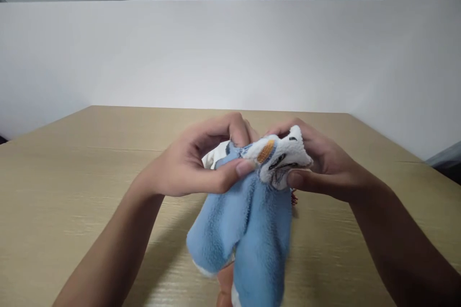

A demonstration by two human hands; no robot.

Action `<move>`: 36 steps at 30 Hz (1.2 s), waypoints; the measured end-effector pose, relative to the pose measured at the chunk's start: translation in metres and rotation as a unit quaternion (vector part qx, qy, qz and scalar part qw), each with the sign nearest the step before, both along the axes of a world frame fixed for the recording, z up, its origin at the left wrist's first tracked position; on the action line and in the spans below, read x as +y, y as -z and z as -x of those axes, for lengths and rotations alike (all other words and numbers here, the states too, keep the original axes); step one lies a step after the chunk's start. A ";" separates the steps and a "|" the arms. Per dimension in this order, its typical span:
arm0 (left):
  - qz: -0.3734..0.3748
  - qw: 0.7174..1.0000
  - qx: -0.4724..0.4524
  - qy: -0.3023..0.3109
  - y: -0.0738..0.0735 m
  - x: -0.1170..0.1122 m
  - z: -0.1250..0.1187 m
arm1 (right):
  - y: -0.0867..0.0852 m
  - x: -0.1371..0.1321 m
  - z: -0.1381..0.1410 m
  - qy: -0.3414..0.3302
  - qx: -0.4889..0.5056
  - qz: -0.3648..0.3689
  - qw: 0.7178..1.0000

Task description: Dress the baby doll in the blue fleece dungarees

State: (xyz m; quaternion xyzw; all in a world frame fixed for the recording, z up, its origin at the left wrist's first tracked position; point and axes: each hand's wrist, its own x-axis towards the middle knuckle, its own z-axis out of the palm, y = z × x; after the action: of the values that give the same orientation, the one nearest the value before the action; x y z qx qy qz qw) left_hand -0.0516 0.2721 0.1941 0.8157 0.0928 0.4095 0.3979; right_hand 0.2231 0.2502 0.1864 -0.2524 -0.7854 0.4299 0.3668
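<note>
A small fleece garment (248, 230), light blue with a white patch bearing an orange spot and dark marks, hangs in the air above the wooden table (72, 172). My left hand (194, 160) pinches its upper edge between thumb and fingers. My right hand (320, 163) grips the white patch from the other side, fingers curled round it. Both hands are close together over the middle of the table. Two blue lobes of the cloth dangle below, and something skin-toned shows beneath them, partly hidden.
A plain white partition wall (230, 53) stands along the table's far edge and runs round the right side. Ceiling lights and a dark window show above it. A grey object (448, 156) sits past the table's right edge.
</note>
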 end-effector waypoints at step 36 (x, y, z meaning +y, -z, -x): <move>0.085 0.990 -0.036 0.108 0.008 0.010 -0.005 | 0.000 -0.004 0.011 0.056 0.074 -0.022 0.995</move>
State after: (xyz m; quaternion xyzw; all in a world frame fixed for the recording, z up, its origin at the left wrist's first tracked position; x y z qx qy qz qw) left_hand -0.0462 0.2820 0.1861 0.7687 0.0245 0.3840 0.5109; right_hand 0.2122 0.2465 0.1860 -0.2559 -0.7499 0.4089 0.4527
